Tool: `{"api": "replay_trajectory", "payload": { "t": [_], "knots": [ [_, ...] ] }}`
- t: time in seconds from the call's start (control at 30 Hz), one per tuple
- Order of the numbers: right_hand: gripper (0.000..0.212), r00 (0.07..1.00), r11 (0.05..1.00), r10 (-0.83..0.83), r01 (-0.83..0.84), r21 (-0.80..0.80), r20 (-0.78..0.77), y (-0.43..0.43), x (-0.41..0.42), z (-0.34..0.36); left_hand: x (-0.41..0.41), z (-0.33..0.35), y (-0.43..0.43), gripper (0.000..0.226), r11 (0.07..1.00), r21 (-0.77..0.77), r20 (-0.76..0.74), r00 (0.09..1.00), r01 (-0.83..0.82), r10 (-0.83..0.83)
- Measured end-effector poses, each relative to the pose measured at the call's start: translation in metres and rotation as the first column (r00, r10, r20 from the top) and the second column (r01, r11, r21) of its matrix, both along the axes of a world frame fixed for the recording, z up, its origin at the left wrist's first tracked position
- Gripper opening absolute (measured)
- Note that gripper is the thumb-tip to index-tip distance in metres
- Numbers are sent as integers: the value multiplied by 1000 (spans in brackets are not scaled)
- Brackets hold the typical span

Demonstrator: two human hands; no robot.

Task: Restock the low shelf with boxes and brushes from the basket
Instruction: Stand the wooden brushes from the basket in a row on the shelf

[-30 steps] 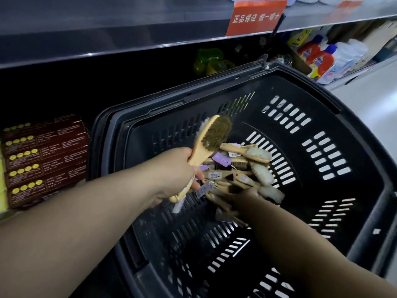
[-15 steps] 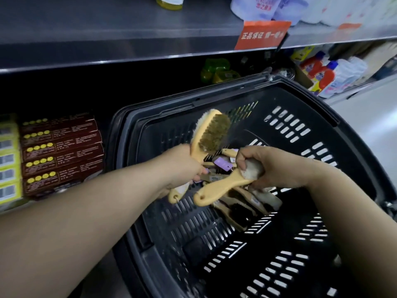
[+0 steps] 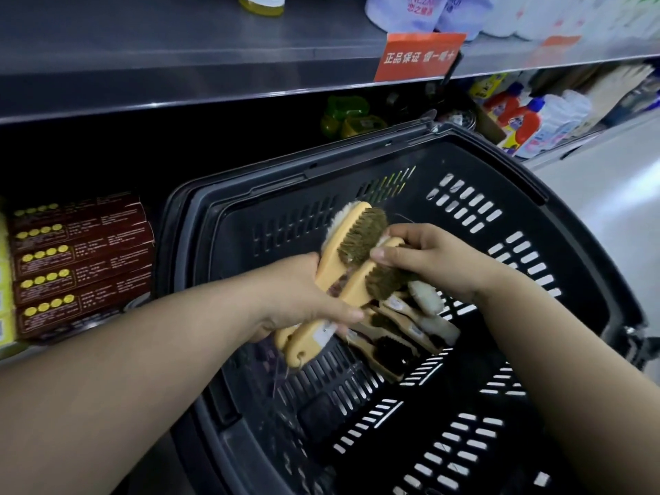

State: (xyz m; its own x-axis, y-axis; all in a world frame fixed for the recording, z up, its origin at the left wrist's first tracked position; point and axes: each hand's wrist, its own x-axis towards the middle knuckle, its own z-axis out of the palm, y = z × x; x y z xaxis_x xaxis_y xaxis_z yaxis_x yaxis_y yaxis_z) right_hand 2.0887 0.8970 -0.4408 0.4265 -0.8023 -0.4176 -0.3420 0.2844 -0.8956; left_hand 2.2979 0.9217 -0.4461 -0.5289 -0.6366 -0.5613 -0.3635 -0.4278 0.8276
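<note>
Left hand [image 3: 303, 301] fingers curled round first brush [image 3: 360, 234] handle, maybe both handles. Right hand [image 3: 432, 259] pinches second brush [image 3: 360, 284] head, above basket [image 3: 535, 244]. I'd align handles parallel, then clamp. Spare brushes [image 3: 403, 330] at 4 o'clock.

Low shelf [image 3: 571, 149] — stacked brown boxes [image 3: 82, 266], bottles [image 3: 525, 119].

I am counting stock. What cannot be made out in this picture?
Head view only.
Loose wooden brushes in the black plastic basket: count unclear; they overlap, partly under the right hand.
Handles of the two pale wooden brushes: partly covered by the left hand.
Print on the dark red boxes: too small.
Back of the low shelf: too dark.
</note>
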Motion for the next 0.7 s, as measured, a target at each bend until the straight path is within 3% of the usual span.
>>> {"api": "replay_trajectory", "payload": {
  "t": [0.1, 0.13, 0.17, 0.23, 0.27, 0.3, 0.37, 0.5, 0.6, 0.67, 0.7],
  "knots": [
    [25, 986, 986, -167, 167, 12, 14, -20, -10, -16, 2, -5, -2, 27, 995, -20, 86, 991, -97, 99],
    [24, 966, 970, -244, 242, -33, -82, -30, -18, -26, 3, -6, -3, 27, 989, -11, 109, 983, -149, 150],
    [22, 914, 956, -291, 264, -128, -284, -40, -28, -38, 3, -6, -3, 25, 981, 4, 117, 974, -195, 193],
    [27, 604, 971, -231, 93, -220, -763, -54, -51, -67, 4, -7, -5, 20, 965, 28, 95, 962, -261, 257],
    [36, 455, 989, -145, 35, -145, -879, -56, -61, -83, 5, -7, -5, 19, 959, 35, 80, 957, -283, 279],
    [46, 359, 999, -50, 22, -45, -932, -54, -69, -98, 4, -7, -6, 18, 954, 38, 65, 954, -297, 294],
    [56, 258, 998, 38, 29, 47, -965, -48, -78, -126, 2, -8, -7, 15, 951, 47, 43, 952, -306, 304],
    [51, 29, 1000, 1, -9, 1, -1000, -46, -86, -146, -1, -11, -6, 5, 955, 69, 14, 957, -290, 290],
    [46, -13, 999, 17, -29, 17, -1000, -54, -91, -137, -2, -12, -7, 4, 962, 48, 9, 964, -267, 267],
    [46, 48, 997, 60, -56, 57, -997, -64, -93, -122, -1, -13, -8, 9, 968, 25, 20, 969, -248, 248],
    [47, 126, 996, 71, -55, 65, -989, -68, -91, -109, -1, -13, -8, 11, 970, 19, 28, 970, -243, 242]
  ]
}}
